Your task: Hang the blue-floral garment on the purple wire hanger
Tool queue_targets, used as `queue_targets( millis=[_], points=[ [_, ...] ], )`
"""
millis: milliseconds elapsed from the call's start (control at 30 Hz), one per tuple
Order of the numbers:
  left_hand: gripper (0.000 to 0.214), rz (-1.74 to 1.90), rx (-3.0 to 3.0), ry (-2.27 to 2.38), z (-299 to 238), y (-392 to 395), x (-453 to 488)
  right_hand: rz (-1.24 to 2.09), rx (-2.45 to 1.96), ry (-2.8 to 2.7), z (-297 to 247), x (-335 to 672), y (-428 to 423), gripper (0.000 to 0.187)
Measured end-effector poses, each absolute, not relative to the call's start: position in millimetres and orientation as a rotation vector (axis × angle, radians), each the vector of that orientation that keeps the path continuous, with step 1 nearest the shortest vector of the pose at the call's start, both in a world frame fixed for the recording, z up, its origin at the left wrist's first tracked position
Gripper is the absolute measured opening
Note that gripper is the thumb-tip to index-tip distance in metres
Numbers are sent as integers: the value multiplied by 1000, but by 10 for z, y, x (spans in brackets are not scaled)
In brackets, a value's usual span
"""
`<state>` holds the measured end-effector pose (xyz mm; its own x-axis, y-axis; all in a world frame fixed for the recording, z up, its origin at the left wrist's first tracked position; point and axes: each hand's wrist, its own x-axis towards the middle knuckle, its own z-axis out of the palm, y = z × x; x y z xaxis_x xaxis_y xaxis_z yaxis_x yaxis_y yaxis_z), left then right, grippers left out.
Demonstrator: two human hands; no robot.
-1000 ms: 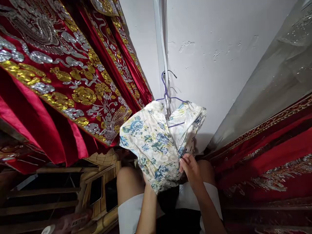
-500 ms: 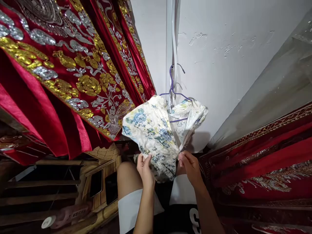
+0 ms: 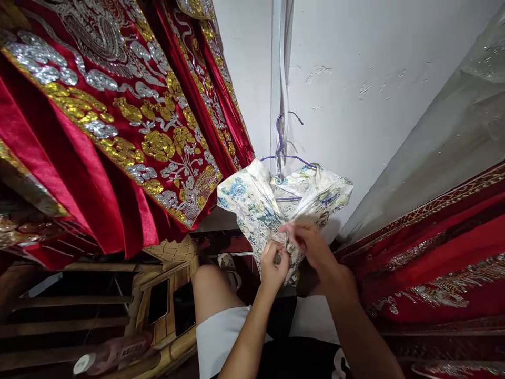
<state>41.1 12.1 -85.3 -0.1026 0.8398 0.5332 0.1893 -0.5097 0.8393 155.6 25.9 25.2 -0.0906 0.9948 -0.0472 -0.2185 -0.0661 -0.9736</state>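
The person wears white shorts [image 3: 221, 337] of plain, smooth cloth, the legs ending above the knee with a straight hem on the left leg. Between and above the shorts' legs shows a black top [image 3: 292, 358], loose and dark. It carries a white printed mark [image 3: 338, 363] near its lower right edge, cut off by the frame so that its shape cannot be read. Both forearms are bare from the bottom of the picture up to the wrists. The left hand [image 3: 274, 266] and right hand [image 3: 311, 245] are bare as well, the right one blurred. The left knee [image 3: 211, 287] beyond the hem is uncovered.
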Motion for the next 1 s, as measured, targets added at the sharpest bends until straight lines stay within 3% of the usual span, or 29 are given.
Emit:
queue_targets(
  millis=[233,400,567,700,867,1000],
  points=[
    [22,1543,1765,1125,-1106,166,627,1329,-855,-1157,988,1624,868,27],
    [18,1322,2071,992,-769,294,500,1256,-770,-1149,956,1546,820,27],
    [31,1747,1951,958,180,689,151,1161,-819,-1187,864,1536,700,27],
    [22,1602,2281,902,775,920,34,1057,-863,-1220,887,1507,761,25],
    [22,1791,2332,1052,1027,886,-4,1065,-901,-1238,699,1481,872,31],
    [22,2185,1665,1040,1000,990,-356,1115,-1031,-1272,384,1544,709,33]
  ],
)
